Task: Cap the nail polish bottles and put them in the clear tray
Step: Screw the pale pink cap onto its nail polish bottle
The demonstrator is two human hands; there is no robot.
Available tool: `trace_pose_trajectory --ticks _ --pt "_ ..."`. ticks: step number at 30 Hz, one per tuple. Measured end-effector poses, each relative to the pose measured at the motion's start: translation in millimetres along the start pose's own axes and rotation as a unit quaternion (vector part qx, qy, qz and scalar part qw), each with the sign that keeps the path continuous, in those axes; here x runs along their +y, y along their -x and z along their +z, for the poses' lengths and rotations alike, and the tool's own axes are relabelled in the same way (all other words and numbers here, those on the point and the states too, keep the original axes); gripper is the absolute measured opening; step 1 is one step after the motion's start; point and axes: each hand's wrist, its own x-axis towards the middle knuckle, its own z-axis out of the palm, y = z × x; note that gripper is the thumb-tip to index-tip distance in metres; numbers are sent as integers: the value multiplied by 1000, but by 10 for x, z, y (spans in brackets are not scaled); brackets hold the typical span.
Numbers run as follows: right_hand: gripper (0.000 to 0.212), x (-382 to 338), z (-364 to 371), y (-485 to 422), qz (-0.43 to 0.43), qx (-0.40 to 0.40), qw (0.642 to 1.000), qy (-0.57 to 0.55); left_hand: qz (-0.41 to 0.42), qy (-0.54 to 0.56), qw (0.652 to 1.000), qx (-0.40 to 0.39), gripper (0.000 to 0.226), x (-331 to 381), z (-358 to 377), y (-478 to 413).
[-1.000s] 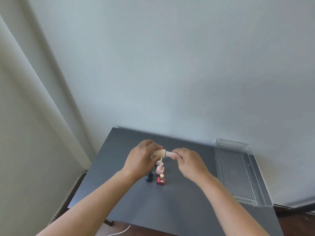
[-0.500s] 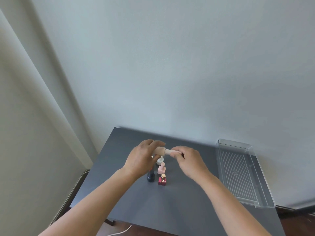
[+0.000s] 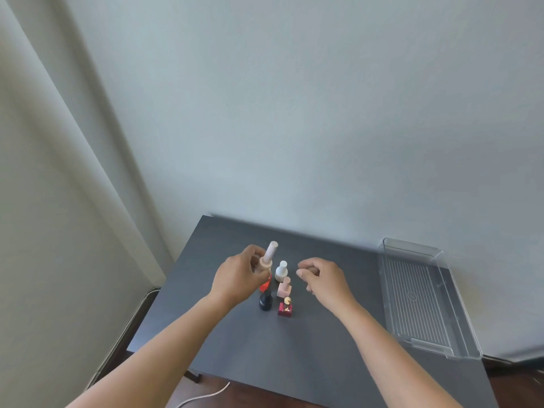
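Dark table [image 3: 297, 351] against pale wall [image 3: 323, 113] bears clear tray [image 3: 419, 307].

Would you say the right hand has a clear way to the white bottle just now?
Probably yes: the right hand holds nothing and hovers just right of the white bottle, with only bare table between them.

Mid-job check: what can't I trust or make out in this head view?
Head view only:
- Beige bottle: body hidden inside the left hand; cap tightness unreadable.
- Red bottle: mostly behind the left hand; capped or not, unclear.
- White bottle label: too small.
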Motion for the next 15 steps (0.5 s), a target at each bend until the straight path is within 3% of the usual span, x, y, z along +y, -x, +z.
trace_pose_trajectory --ticks 6,15 --pt "21 135 268 -134 21 -18 995 98 -3 34 999 -2 17 -112 19 -46" --pt "17 262 502 -250 17 -31 979 200 -4 12 1000 -21 22 -202 56 -74"
